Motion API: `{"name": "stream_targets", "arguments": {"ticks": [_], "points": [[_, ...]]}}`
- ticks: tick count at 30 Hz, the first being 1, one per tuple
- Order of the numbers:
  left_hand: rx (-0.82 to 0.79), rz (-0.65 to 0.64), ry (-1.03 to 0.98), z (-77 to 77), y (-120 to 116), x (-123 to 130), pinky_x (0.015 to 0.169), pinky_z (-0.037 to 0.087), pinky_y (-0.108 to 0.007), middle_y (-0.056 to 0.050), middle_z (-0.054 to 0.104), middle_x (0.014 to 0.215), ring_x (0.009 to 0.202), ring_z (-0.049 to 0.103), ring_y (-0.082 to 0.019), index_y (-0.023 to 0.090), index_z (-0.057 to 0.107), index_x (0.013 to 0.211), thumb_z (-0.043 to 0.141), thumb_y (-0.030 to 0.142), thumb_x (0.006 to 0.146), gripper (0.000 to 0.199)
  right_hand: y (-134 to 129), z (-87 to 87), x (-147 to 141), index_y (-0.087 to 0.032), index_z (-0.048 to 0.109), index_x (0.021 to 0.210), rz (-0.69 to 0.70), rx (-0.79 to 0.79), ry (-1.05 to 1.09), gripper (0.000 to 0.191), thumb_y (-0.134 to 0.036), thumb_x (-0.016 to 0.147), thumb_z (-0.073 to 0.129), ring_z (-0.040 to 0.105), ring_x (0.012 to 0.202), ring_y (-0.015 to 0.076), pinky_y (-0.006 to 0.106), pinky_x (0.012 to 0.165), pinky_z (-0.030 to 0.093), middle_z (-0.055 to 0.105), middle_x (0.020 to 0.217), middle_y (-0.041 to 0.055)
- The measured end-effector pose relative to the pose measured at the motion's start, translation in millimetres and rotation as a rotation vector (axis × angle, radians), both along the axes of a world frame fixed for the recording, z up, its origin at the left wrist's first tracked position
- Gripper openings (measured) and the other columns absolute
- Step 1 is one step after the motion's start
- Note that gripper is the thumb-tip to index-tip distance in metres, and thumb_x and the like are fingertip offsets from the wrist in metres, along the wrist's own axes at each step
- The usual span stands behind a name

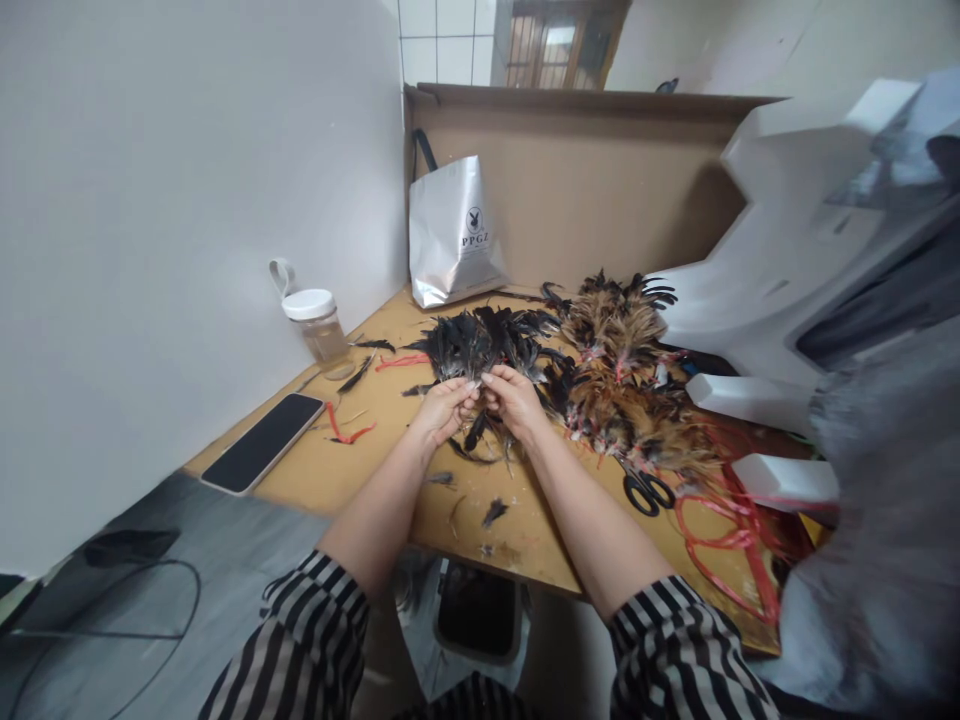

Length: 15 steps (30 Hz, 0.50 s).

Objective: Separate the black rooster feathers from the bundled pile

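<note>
The step in hand looks to be gathering or evening the black feathers, which lie on the table just beyond the left hand and right hand. Each grip pinches at their near ends; tips point mostly away, towards the bag, fanning sideways, long axis front to back. The next move seems to call for a steady pinch.

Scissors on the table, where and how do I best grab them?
Probably by their black handle loops, with your right hand coming from the near side. The loops lie uncovered and point toward you, while the blades run away toward the brown feathers, their tips hard to make out.
</note>
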<state>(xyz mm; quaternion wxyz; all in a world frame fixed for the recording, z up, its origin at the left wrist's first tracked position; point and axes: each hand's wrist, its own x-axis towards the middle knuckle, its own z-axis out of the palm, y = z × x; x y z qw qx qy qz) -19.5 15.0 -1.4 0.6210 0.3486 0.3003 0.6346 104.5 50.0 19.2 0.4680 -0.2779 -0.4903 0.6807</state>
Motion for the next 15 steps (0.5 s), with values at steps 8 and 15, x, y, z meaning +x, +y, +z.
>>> {"name": "stream_targets", "arguments": {"ticks": [8, 15], "points": [[-0.037, -0.028, 0.059, 3.2, -4.4, 2.1, 0.043, 0.038, -0.012, 0.0, 0.059, 0.061, 0.047, 0.05, -0.002, 0.01, 0.057, 0.07, 0.068, 0.019, 0.063, 0.016, 3.8, -2.6, 10.0, -0.016, 0.052, 0.066, 0.063, 0.021, -0.021, 0.029, -0.035, 0.055, 0.07, 0.039, 0.042, 0.0045, 0.017, 0.039, 0.026, 0.047, 0.048, -0.0058], [-0.048, 0.029, 0.188, 2.9, -3.8, 2.1, 0.048, 0.043, -0.014, -0.007, 0.066, 0.076, 0.059, 0.06, -0.008, 0.009, 0.06, 0.079, 0.067, 0.023, 0.064, 0.022, 5.9, -6.7, 7.9, -0.015, 0.056, 0.065, -0.077, 0.121, -0.089, 0.026, -0.036, 0.057, 0.069, 0.036, 0.039, 0.0042, 0.018, 0.039, 0.026, 0.048, 0.047, -0.0058]]}}
